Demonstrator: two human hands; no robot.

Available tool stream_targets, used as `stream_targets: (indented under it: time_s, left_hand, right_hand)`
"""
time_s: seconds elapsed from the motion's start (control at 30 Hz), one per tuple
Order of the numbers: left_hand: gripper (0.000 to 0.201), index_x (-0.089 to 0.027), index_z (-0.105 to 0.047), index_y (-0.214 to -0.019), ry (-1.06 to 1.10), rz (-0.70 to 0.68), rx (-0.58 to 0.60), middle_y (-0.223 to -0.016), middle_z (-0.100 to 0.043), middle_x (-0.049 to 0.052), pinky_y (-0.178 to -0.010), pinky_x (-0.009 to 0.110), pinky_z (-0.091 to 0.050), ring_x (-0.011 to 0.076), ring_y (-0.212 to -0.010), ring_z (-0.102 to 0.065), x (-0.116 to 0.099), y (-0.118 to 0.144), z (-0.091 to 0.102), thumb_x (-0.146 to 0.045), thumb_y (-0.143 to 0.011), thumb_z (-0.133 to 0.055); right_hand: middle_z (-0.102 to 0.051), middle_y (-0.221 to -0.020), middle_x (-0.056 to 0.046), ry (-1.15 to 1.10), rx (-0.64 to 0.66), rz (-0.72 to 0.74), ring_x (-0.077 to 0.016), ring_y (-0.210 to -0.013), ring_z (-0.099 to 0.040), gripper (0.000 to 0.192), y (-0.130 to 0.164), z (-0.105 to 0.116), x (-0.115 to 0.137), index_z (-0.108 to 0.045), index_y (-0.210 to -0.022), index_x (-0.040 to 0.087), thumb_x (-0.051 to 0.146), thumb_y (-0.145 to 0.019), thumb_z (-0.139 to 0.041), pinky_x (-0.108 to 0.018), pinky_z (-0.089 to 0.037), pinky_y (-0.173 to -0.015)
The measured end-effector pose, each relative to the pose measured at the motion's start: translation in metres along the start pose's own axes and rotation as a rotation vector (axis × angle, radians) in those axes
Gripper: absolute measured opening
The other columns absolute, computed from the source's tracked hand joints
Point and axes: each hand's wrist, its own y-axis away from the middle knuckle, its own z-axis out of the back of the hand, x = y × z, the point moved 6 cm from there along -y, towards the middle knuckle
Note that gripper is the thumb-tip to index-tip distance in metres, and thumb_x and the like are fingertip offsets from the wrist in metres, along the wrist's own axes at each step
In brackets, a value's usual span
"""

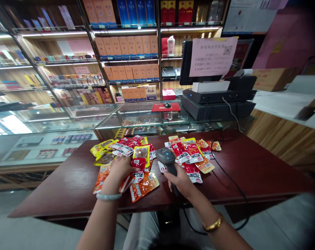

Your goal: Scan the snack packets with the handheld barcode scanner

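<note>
Snack packets in red, orange and yellow foil lie in two loose heaps on the dark red wooden counter (246, 166). We see the left hand (121, 168) resting on the nearer left heap, its grip pinching a red foil packet with white lettering (138, 166) by the edge. The right hand (179, 180) has its grip clenched round the handle of a dark grey handheld barcode scanner (166, 158), whose head points between the heaps, its black cable (225, 173) trailing off the counter's right side.
</note>
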Motion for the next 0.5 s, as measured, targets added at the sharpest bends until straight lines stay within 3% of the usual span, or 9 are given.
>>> stream_targets:
  time_s: [0.13, 0.27, 0.4, 0.5]
  left_hand:
    - [0.04, -0.022, -0.078, -0.106, 0.014, -0.011, -0.029, -0.122, -0.075, 0.017, -0.098, 0.046, -0.047, 0.0393, -0.122, -0.064, -0.003, -0.001, 0.0, -0.054, -0.085, -0.069]
    - [0.034, -0.022, -0.078, -0.099, 0.05, -0.016, 0.014, -0.118, -0.077, 0.015, -0.094, 0.041, -0.046, 0.0369, -0.119, -0.066, -0.005, -0.008, -0.003, -0.052, -0.085, -0.071]
    - [0.027, -0.023, -0.074, -0.089, 0.167, 0.029, 0.109, -0.104, -0.08, 0.01, -0.078, 0.034, -0.044, 0.0305, -0.1, -0.071, 0.002, -0.016, -0.007, -0.05, -0.087, -0.071]
    - [0.022, -0.024, -0.069, -0.085, 0.262, 0.071, 0.098, -0.088, -0.078, 0.005, -0.069, 0.031, -0.038, 0.0253, -0.086, -0.07, 0.012, -0.019, -0.006, -0.045, -0.089, -0.068]
  right_hand:
    - [-0.05, -0.046, 0.013, 0.024, 0.032, -0.026, -0.0122, -0.033, -0.046, 0.038, 0.001, -0.008, 0.0, -0.052, -0.104, 0.023, 0.046, -0.082, -0.073, -0.023, -0.038, -0.038]
    - [-0.051, -0.044, 0.013, 0.022, 0.072, -0.049, -0.0121, -0.033, -0.047, 0.039, 0.003, -0.018, -0.001, -0.05, -0.102, 0.023, 0.047, -0.081, -0.072, -0.022, -0.039, -0.039]
    - [-0.048, -0.044, 0.014, 0.029, 0.08, -0.067, -0.0115, -0.032, -0.045, 0.039, 0.004, -0.023, -0.003, -0.049, -0.101, 0.023, 0.048, -0.079, -0.071, -0.022, -0.04, -0.038]
    - [-0.049, -0.047, 0.014, 0.024, 0.089, -0.056, -0.0109, -0.032, -0.046, 0.038, 0.003, -0.024, -0.003, -0.049, -0.1, 0.023, 0.047, -0.079, -0.07, -0.022, -0.039, -0.037]
